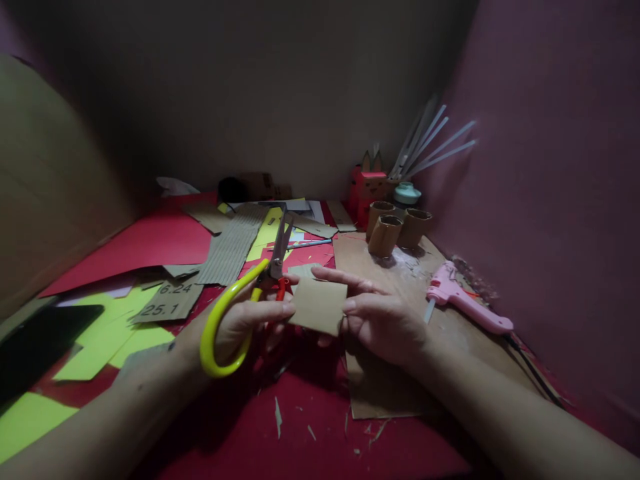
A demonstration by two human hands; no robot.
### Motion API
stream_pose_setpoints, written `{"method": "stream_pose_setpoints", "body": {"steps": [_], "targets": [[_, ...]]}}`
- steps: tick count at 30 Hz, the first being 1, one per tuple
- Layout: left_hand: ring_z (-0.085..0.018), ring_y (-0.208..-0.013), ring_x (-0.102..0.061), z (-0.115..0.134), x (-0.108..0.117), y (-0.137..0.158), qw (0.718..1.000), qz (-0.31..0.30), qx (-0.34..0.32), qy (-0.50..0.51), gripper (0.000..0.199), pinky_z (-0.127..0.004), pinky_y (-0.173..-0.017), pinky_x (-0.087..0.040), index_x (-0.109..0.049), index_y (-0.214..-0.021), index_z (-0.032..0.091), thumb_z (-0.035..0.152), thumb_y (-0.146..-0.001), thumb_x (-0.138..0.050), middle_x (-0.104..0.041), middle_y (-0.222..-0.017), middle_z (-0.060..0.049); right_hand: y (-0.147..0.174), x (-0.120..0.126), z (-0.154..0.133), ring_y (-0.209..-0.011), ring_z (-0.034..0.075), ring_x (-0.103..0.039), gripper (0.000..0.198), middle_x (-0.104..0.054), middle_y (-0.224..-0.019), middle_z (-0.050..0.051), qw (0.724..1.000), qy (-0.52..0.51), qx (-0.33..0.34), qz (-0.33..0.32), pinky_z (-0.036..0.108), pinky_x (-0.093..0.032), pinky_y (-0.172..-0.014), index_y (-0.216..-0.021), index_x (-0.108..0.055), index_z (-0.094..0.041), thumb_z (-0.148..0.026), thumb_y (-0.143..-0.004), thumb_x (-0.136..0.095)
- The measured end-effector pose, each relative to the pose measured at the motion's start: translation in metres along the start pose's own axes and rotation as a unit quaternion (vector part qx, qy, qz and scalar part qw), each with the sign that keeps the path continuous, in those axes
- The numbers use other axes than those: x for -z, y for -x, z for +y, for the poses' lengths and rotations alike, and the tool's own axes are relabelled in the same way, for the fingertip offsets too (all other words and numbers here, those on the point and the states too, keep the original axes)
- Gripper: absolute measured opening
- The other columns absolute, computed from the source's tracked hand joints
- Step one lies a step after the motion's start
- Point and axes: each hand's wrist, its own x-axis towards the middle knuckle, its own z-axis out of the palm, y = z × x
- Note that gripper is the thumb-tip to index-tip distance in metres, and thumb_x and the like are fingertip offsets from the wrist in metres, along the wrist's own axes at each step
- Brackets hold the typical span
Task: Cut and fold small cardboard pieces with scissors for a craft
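Note:
A small square piece of cardboard is held up between both hands, above the red table surface. My left hand pinches its left edge between thumb and fingers. A pair of scissors with yellow and red handles also hangs on my left hand, its blades pointing away from me; how the fingers pass through the loops is partly hidden. On the cardboard's right edge, my right hand grips with the thumb in front and fingers behind.
On the right, a brown board carries several short cardboard tubes and a pink glue gun. Behind stand a red box and glue sticks. Corrugated cardboard, yellow paper and a dark phone-like slab lie left.

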Motion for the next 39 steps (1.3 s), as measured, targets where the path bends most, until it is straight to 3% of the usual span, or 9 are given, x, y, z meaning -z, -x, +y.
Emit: {"method": "stream_pose_setpoints", "body": {"steps": [5,8,12,18,24,27,29,34,39], "targets": [[-0.009,-0.039,-0.043,0.004,0.009,-0.002,1.0,-0.002,-0.009,-0.012,0.015,-0.022,-0.041,-0.037,-0.061,-0.083,0.019,0.03,-0.072,-0.061,-0.047,-0.049,0.006,0.0,0.002,-0.001,-0.083,0.022,-0.064,0.055,-0.071,-0.1,0.006,1.0,0.01,0.005,-0.028,0.035,-0.053,-0.068,-0.117,-0.065,-0.021,-0.011,-0.063,-0.063],[-0.009,-0.04,-0.041,0.003,0.011,-0.002,1.0,-0.014,-0.002,-0.006,0.011,-0.022,-0.042,-0.038,-0.059,-0.073,0.019,0.029,-0.071,-0.062,-0.042,-0.048,0.006,0.0,0.003,0.0,-0.089,0.022,-0.064,0.05,-0.071,-0.101,0.005,1.0,0.022,0.002,-0.021,0.034,-0.051,-0.074,-0.115,-0.067,-0.022,-0.013,-0.066,-0.067],[-0.009,-0.04,-0.043,-0.001,0.012,-0.003,0.997,-0.075,0.023,0.019,0.023,-0.024,-0.042,-0.04,-0.05,-0.056,0.019,0.031,-0.072,-0.061,-0.043,-0.048,0.004,-0.002,0.006,0.002,-0.095,0.022,-0.064,0.049,-0.07,-0.107,0.005,0.999,0.025,-0.001,-0.03,0.036,-0.05,-0.08,-0.114,-0.068,-0.022,-0.015,-0.066,-0.071],[-0.009,-0.037,-0.043,-0.007,0.016,-0.01,0.992,-0.11,0.018,0.066,0.02,-0.022,-0.038,-0.039,-0.061,-0.078,0.017,0.029,-0.066,-0.071,-0.043,-0.047,0.007,-0.006,0.012,0.005,-0.092,0.021,-0.064,0.055,-0.068,-0.109,0.006,0.998,0.017,-0.019,-0.054,0.033,-0.05,-0.074,-0.118,-0.066,-0.025,-0.017,-0.065,-0.078],[-0.01,-0.038,-0.043,-0.01,0.018,-0.01,0.989,-0.125,0.008,0.079,0.014,-0.023,-0.04,-0.039,-0.06,-0.07,0.017,0.028,-0.07,-0.069,-0.039,-0.047,0.006,-0.007,0.013,0.006,-0.089,0.019,-0.064,0.053,-0.069,-0.104,0.004,0.998,0.009,-0.027,-0.064,0.033,-0.049,-0.074,-0.113,-0.068,-0.026,-0.017,-0.063,-0.08],[-0.01,-0.04,-0.042,-0.011,0.018,-0.01,0.986,-0.14,0.01,0.087,0.022,-0.024,-0.042,-0.04,-0.057,-0.059,0.018,0.03,-0.074,-0.067,-0.038,-0.048,0.005,-0.007,0.013,0.006,-0.086,0.018,-0.063,0.052,-0.068,-0.102,0.003,0.997,0.006,-0.026,-0.069,0.032,-0.048,-0.074,-0.111,-0.069,-0.026,-0.015,-0.061,-0.08],[-0.009,-0.04,-0.041,-0.011,0.017,-0.01,0.987,-0.138,0.002,0.085,0.023,-0.024,-0.042,-0.039,-0.058,-0.059,0.017,0.031,-0.075,-0.067,-0.037,-0.048,0.005,-0.006,0.013,0.006,-0.088,0.018,-0.062,0.05,-0.068,-0.1,0.002,0.997,0.006,-0.017,-0.076,0.033,-0.047,-0.078,-0.108,-0.07,-0.027,-0.013,-0.061,-0.08],[-0.008,-0.04,-0.041,-0.006,0.013,-0.006,0.992,-0.088,-0.039,0.085,0.018,-0.02,-0.038,-0.036,-0.064,-0.082,0.019,0.028,-0.071,-0.073,-0.041,-0.05,0.006,-0.005,0.011,0.003,-0.094,0.019,-0.061,0.049,-0.065,-0.105,0.0,0.996,-0.001,0.002,-0.084,0.034,-0.048,-0.082,-0.104,-0.071,-0.026,-0.005,-0.06,-0.076],[-0.01,-0.04,-0.044,-0.005,0.012,-0.005,0.994,-0.084,-0.015,0.074,0.017,-0.022,-0.04,-0.039,-0.061,-0.074,0.017,0.032,-0.073,-0.069,-0.042,-0.047,0.005,-0.004,0.011,0.003,-0.101,0.02,-0.058,0.057,-0.062,-0.114,0.001,0.994,0.001,0.008,-0.108,0.032,-0.05,-0.08,-0.11,-0.069,-0.027,-0.001,-0.059,-0.072]]}}
